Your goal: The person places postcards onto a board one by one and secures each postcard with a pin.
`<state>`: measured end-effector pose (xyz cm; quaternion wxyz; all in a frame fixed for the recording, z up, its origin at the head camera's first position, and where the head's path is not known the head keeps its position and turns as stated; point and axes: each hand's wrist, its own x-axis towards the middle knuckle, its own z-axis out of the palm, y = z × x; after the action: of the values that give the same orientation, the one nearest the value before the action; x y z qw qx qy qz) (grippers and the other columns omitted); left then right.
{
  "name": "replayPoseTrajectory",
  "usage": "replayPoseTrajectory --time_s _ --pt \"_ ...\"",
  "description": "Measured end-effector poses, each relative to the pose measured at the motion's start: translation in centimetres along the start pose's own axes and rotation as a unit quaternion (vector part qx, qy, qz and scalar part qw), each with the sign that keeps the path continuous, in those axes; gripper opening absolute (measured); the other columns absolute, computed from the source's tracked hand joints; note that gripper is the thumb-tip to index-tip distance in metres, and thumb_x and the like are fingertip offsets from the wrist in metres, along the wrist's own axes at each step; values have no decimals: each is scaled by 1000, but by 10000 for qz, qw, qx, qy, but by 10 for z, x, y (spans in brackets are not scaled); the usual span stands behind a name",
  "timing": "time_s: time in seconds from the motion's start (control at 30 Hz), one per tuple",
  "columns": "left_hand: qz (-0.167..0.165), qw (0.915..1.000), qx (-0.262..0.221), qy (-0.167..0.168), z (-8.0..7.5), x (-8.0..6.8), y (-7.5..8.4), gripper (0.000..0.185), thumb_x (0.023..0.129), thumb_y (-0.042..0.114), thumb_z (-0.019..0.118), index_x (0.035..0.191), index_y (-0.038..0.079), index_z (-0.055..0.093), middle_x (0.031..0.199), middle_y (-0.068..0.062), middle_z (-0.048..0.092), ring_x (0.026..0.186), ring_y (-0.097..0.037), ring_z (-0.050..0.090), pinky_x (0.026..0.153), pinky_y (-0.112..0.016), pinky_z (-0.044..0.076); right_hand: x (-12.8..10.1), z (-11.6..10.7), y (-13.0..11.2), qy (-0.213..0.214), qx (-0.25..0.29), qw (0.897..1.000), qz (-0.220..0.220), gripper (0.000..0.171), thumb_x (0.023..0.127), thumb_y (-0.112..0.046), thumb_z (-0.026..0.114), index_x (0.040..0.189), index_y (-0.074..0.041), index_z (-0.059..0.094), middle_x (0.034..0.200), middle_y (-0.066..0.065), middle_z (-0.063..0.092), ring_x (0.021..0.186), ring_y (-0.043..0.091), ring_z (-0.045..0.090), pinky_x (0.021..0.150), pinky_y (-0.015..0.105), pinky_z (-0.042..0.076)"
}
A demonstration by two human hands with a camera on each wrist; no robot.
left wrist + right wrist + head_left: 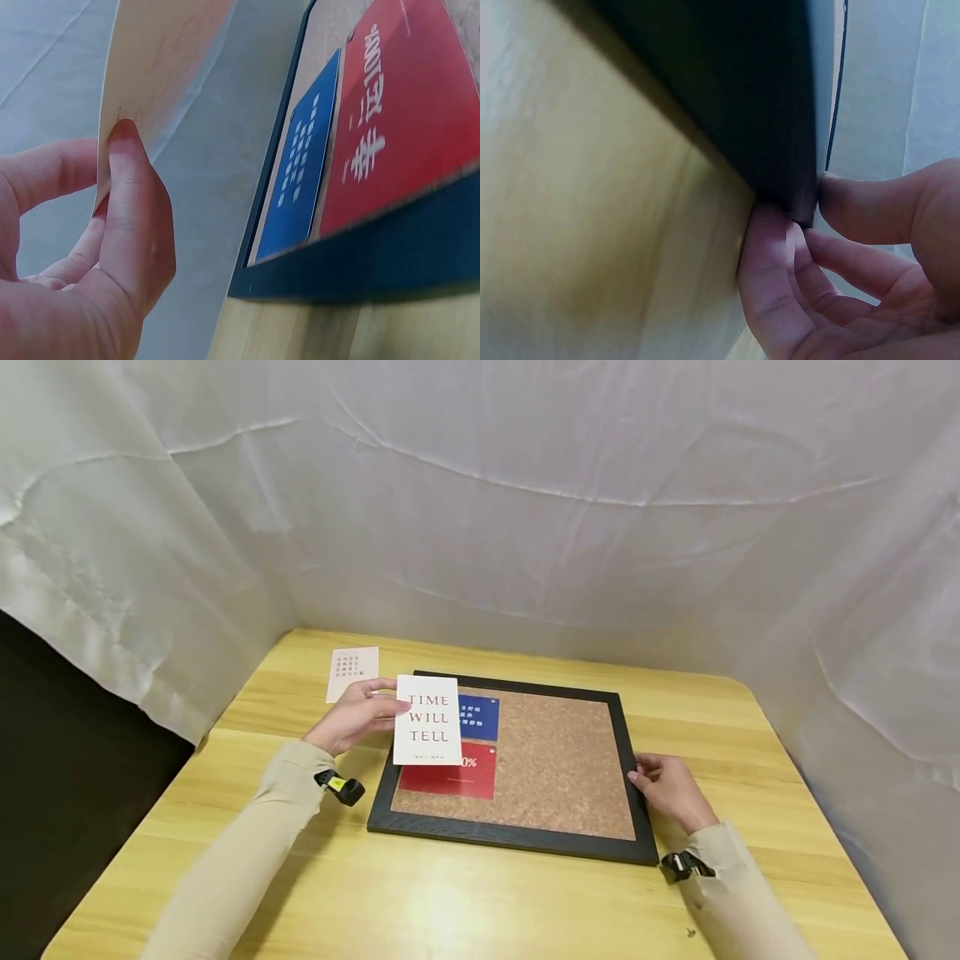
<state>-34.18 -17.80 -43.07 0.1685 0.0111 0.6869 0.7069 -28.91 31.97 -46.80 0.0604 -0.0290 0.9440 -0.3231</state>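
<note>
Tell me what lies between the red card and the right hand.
Bare cork, then the black frame, as the head view shows.

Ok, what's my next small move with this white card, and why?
Probably carry the white card rightward in your left hand: in the head view it overlaps the blue card and red card, the cork to their right lies bare, and your right hand holds the frame.

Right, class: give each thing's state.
Lettered card: held up
Corkboard: lying on table
Blue card: face up on corkboard
Red card: face up on corkboard
Far card: flat on table
Left hand: pinching lettered card
Right hand: gripping corkboard's edge
Small object: loose on table
</note>
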Motion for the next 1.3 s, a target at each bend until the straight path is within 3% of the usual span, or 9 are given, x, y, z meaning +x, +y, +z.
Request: replayPoseTrajectory --time_s 0.4,0.8,1.07,1.3 --pt "-4 10000 67 -71 35 18 10 45 96 1 67 137 -4 47 100 2 72 88 -9 71 81 -26 61 0 -1 1 12 21 10000 40 41 102 -6 60 137 15 56 107 22 68 107 43 68 75 36 56" --pt "59 9995 17 -298 71 39 15 47 95 -4 66 138 -5 47 102 -3 73 89 -11 72 87 -35 63 0 -3 1 31 31 10000 81 42 102 -7 60 138 15 55 108 23 68 106 41 69 73 34 55" --pt "-13 9991 249 -358 93 46 17 50 94 -2 69 140 -5 49 124 -23 71 94 -15 73 91 -41 62 0 -3 0 52 25 9999 134 41 102 -7 60 137 15 57 106 22 68 104 40 69 71 33 54" --pt "-82 9982 408 -439 108 54 14 55 94 0 70 144 -3 48 131 -24 66 100 -20 72 94 -42 61 0 -3 -1 77 -8 9999 98 41 102 -7 61 136 15 57 106 22 68 103 39 69 70 30 53"
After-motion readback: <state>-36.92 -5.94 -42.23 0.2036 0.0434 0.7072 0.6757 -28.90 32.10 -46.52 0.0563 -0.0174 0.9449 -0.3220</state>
